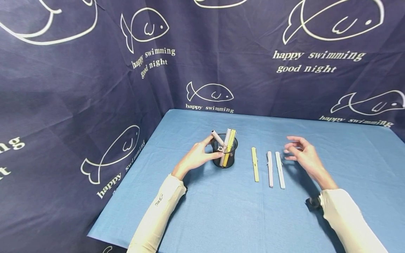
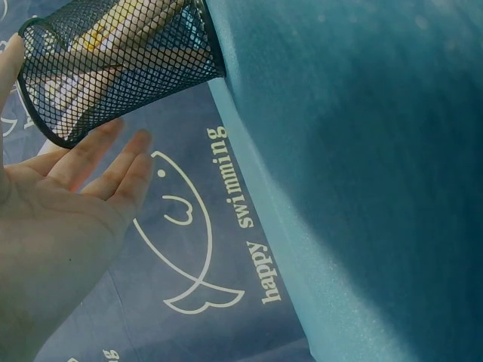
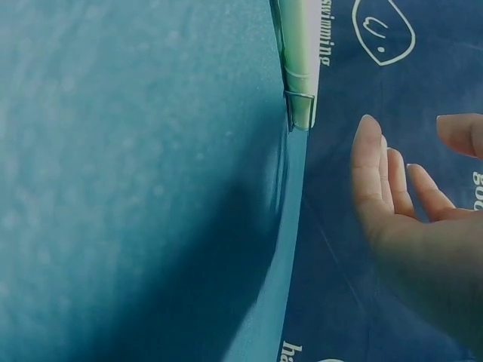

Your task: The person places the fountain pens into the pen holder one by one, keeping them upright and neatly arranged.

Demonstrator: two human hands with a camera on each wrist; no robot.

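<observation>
My left hand (image 1: 197, 154) holds a black mesh pen holder (image 1: 232, 160) by its upper part, thumb on the near side and fingers at the far left rim. Several pens stand in the holder, among them a yellow pen (image 1: 232, 136) and a pale pink pen (image 1: 217, 137) leaning left. To its right lie a yellow pen (image 1: 255, 165), a pale pink pen (image 1: 270, 170) and a white pen (image 1: 280, 170), side by side. Beyond the white pen, my right hand (image 1: 305, 156) hovers with loosely bent fingers and nothing in them. The right wrist view shows this hand (image 3: 423, 219) apart from a pen (image 3: 300, 60).
A blue cloth (image 1: 215, 214) covers the table. Dark blue curtains (image 1: 253, 95) with white fish prints hang behind it and along the left side. The table's left edge runs diagonally beside my left arm.
</observation>
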